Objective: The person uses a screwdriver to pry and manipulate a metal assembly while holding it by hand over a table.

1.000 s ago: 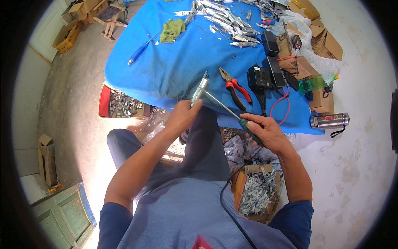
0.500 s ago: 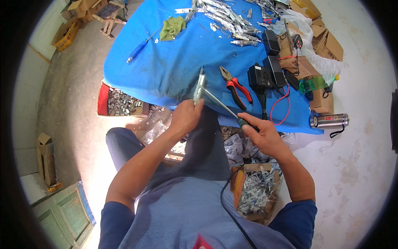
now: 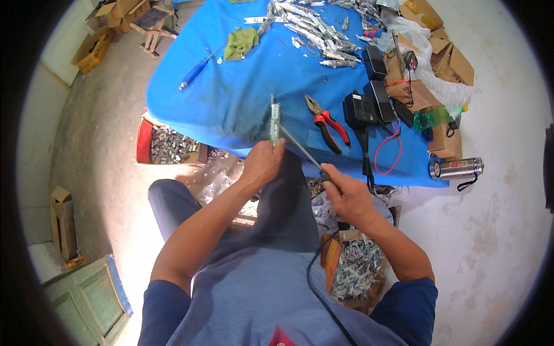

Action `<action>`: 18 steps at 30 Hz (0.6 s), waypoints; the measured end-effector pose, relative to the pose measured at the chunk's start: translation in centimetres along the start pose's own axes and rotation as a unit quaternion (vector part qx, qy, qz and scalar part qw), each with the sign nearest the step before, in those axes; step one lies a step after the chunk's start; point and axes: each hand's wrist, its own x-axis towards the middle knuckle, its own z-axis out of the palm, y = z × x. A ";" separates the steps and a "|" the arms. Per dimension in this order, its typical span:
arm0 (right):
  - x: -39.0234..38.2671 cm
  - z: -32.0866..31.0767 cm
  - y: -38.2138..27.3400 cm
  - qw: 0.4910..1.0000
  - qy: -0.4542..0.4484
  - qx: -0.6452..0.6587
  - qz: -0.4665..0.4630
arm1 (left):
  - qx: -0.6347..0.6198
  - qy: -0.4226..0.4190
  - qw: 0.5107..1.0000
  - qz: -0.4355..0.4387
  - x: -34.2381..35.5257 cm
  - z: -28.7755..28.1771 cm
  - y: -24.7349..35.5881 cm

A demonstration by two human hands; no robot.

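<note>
My left hand [image 3: 262, 164] is closed round the lower end of a slim silvery part [image 3: 274, 118], held nearly upright by the front edge of the blue-covered table [image 3: 196, 112]. My right hand [image 3: 346, 193] grips a screwdriver [image 3: 303, 147] with a dark green handle; its long shaft slants up to the left, its tip at the side of that part. Just to the right lie pliers [image 3: 329, 127] with red-and-black handles. A blue-handled screwdriver [image 3: 193, 75] and a crumpled green cloth [image 3: 241, 43] lie farther back on the cover.
Silvery parts [image 3: 309, 29] are heaped at the back. Black adapters [image 3: 359, 108], cardboard and plastic [image 3: 450, 63], a green bottle [image 3: 433, 118] and a steel flask [image 3: 459, 168] line the right side. A box of small pieces [image 3: 173, 144] and a box of shreds [image 3: 358, 265] sit below the table.
The slim part in my left hand has turned more upright. My right hand, with the screwdriver, has shifted to the left, and its wrist is angled differently.
</note>
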 end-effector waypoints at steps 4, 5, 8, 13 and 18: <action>0.9 -1.2 0.7 0.980 -0.045 0.189 0.049 | -0.004 -0.007 1.000 -0.009 0.3 -0.3 -1.0; 1.0 -1.6 0.4 0.970 -0.077 0.215 0.087 | -0.007 -0.011 1.000 -0.015 0.4 -0.4 -1.1; 1.1 -2.6 0.4 0.897 -0.133 0.365 0.212 | -0.028 -0.023 0.999 -0.019 0.0 -0.9 -0.4; 1.7 -2.9 2.2 0.879 -0.153 0.387 0.234 | -0.099 -0.035 0.994 -0.018 0.4 -0.7 -1.5; 1.4 -2.1 2.2 0.986 -0.062 0.138 0.075 | -0.135 -0.044 0.988 -0.060 0.2 -1.7 -1.2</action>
